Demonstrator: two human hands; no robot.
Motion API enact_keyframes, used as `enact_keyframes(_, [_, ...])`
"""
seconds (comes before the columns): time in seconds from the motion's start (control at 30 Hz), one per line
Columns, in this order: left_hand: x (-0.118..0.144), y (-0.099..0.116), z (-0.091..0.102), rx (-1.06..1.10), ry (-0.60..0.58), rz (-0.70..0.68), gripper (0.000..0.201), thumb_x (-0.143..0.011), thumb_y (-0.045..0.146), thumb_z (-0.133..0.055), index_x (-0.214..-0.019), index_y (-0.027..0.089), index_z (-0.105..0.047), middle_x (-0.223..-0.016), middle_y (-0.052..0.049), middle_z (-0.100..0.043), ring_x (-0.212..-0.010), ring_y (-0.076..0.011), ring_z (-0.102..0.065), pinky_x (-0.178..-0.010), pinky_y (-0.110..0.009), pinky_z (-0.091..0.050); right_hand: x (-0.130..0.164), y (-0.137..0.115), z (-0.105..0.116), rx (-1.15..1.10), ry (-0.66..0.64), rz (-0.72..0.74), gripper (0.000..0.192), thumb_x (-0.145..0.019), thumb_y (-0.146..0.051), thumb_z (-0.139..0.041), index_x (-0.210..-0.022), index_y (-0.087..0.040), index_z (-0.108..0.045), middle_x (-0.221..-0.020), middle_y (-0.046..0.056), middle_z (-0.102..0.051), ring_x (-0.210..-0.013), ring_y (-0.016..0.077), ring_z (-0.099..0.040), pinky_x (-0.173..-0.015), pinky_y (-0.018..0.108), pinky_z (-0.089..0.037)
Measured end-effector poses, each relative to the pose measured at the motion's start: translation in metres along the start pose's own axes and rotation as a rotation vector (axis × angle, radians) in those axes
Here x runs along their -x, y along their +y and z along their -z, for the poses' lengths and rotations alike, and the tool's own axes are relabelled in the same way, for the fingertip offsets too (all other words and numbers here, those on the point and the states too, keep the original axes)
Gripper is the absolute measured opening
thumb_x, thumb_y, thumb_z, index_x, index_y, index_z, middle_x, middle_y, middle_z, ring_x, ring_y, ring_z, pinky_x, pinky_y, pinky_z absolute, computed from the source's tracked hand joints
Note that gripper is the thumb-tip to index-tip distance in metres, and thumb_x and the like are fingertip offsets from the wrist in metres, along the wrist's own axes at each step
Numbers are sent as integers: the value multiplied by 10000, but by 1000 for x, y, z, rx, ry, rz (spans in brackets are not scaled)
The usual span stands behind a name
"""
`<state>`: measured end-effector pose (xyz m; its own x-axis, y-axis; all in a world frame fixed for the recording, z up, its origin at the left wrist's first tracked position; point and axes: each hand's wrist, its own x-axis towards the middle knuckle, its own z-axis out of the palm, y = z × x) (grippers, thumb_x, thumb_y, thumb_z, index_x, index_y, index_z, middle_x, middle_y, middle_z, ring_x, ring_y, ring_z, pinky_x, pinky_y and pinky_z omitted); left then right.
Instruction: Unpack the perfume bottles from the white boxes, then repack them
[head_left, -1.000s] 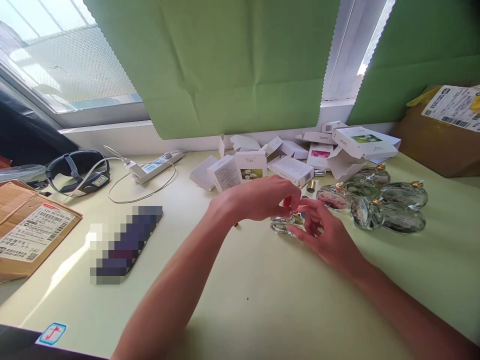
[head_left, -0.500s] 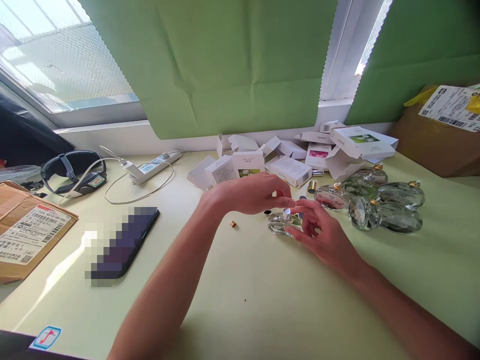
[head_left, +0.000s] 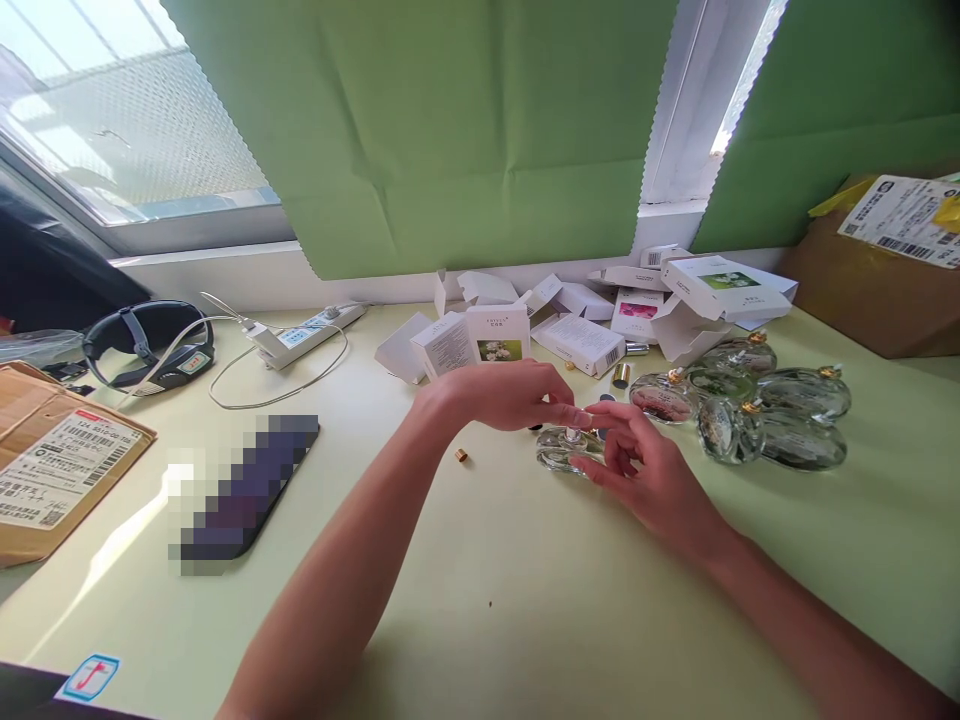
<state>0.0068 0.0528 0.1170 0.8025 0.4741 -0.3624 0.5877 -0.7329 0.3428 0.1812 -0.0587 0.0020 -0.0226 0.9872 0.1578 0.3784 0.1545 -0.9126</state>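
1. Bottle (head_left: 551, 458): glass, on the table (head_left: 450, 620), under my fingertips; taken as landmark for all places below.
2. Left arm: runs up from the near left of the bottle, forearm slanting, wrist bent so that the hand turns toward the bottle.
3. Left hand (head_left: 514, 393): back upward, fingers partly curled, index and thumb close together just above the bottle's neck. Cannot tell whether they pinch anything.
4. Right arm: comes in from the near right of the bottle, wrist nearly straight.
5. Right hand (head_left: 643, 462): half open, index reaching over the bottle to the left fingertips, thumb at the bottle's right end, other fingers curled. Firmness of hold on the bottle cannot be told.
6. Small gold piece (head_left: 461, 456): left of the bottle.
7. White boxes (head_left: 581, 342): heaped beyond the bottle.
8. Other bottles (head_left: 802, 438): clustered to the bottle's right.
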Motion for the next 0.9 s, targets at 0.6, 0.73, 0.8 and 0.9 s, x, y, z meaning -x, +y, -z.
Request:
enact_keyframes(0.6, [-2,7,-3,-67,-39,15,499,-965,530,-283,-910,173,-627,-935,-78,-647,-884,-194,-573,-728,-281,-412,1,0,1,-35,-5,-19,470,-850,-446,-663,-1247,-268,-483,-832,-23,-588,-600,123,-448,-581,285,-409])
enact_keyframes(0.73, [-4,8,-7,-82,-32,20,447,-982,463,-270,-919,162,-595,-1023,-91,-632,-930,-198,-566,-792,-303,-419,0,-3,2,-24,-29,-37,464,-851,-425,-663,-1244,-260,-480,-864,-14,-599,-612,123,-458,-589,287,-413])
enact_keyframes(0.8, [-4,8,-9,-90,-26,28,425,-986,440,-275,-925,161,-589,-1066,-94,-620,-949,-195,-562,-825,-309,-421,-1,-5,3,-20,-35,-47,461,-852,-414,-662,-1243,-254,-477,-853,-16,-599,-605,123,-455,-584,287,-410])
enact_keyframes(0.9, [-4,10,-9,-91,-24,45,398,-990,414,-284,-927,163,-587,-1113,-90,-605,-958,-185,-562,-847,-304,-426,-2,-7,3,-14,-27,-41,451,-850,-398,-664,-1235,-253,-479,-833,-21,-600,-600,122,-451,-586,287,-407])
